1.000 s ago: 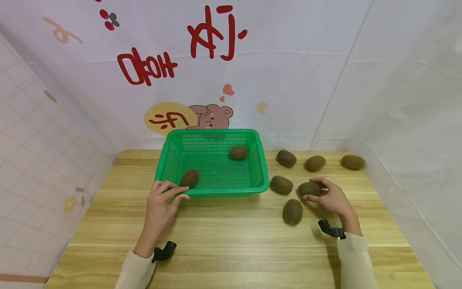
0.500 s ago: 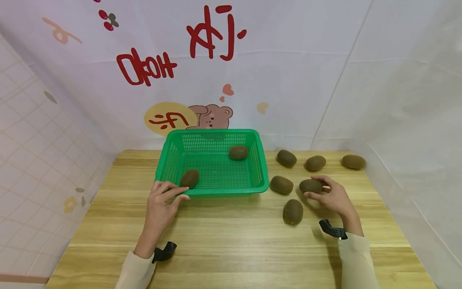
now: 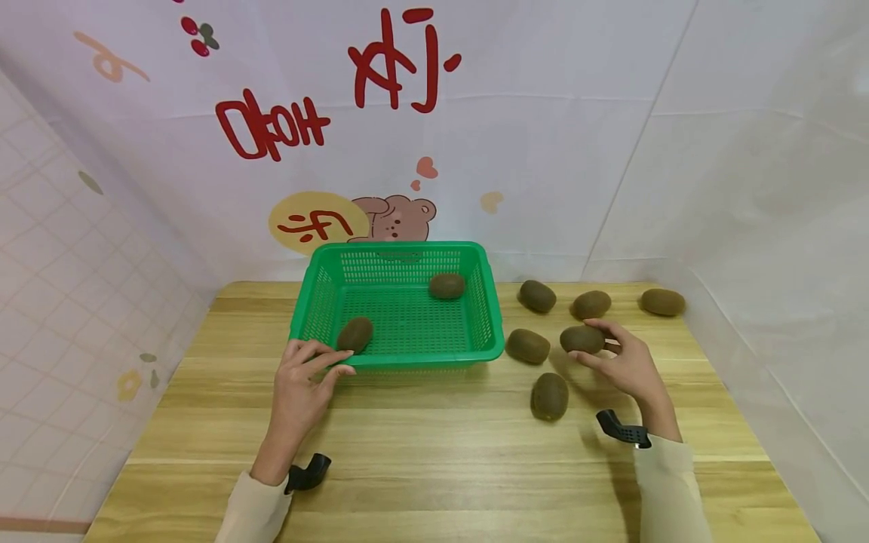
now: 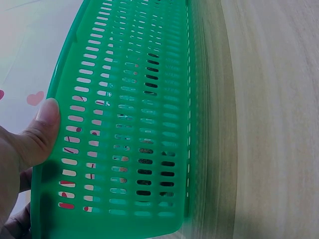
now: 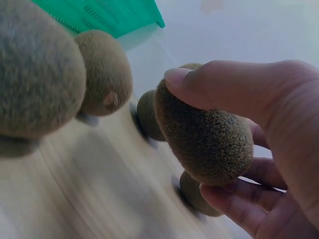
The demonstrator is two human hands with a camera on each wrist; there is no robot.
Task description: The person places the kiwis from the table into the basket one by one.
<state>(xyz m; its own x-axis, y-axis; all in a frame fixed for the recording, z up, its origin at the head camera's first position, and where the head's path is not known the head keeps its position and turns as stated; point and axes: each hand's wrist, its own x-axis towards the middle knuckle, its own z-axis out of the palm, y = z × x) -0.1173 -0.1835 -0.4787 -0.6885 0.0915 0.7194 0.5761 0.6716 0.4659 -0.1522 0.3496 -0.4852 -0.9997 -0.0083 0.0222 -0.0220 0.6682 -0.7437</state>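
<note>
A green plastic basket (image 3: 400,360) stands on the table with two kiwis inside, one kiwi (image 3: 356,335) at its near left corner and another kiwi (image 3: 446,286) at its back right. My left hand (image 3: 305,385) grips the basket's near rim at the left corner; in the left wrist view the thumb (image 4: 44,124) lies against the outside wall. To the right of the basket, my right hand (image 3: 624,368) holds a brown fuzzy kiwi (image 5: 207,139) between thumb and fingers, a little above the table.
Several loose kiwis lie right of the basket: a near kiwi (image 3: 550,397), a kiwi (image 3: 528,346) beside the basket's right wall, and others along the back, including a kiwi (image 3: 663,302) near the right wall. A printed white cloth (image 3: 543,136) hangs behind the wooden table (image 3: 434,467).
My right hand has lifted its kiwi slightly up off the table. The left hand stays on the basket rim, and the basket has not moved.
</note>
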